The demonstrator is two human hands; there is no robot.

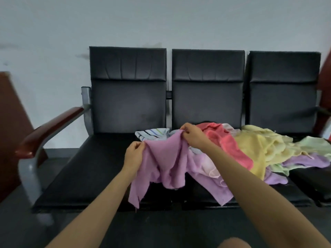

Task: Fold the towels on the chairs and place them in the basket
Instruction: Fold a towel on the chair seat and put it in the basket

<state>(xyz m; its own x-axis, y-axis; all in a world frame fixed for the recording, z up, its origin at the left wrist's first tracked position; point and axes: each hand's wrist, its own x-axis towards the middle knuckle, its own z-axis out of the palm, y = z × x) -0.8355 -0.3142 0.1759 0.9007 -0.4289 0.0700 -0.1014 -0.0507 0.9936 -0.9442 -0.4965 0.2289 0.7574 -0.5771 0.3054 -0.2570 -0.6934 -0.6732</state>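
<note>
Hands, left hand (134, 153) and right hand (192, 136), each pinch the purple towel's (165, 167) top edge above black chairs (80, 169) beside heaped towels (254, 151).

Black three-seat bench (86, 169) carries a heap of towels (250, 149).

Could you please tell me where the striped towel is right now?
In the head view, the striped towel lies at the left end of the pile, at the back of the seats, just behind the held purple towel.
</note>
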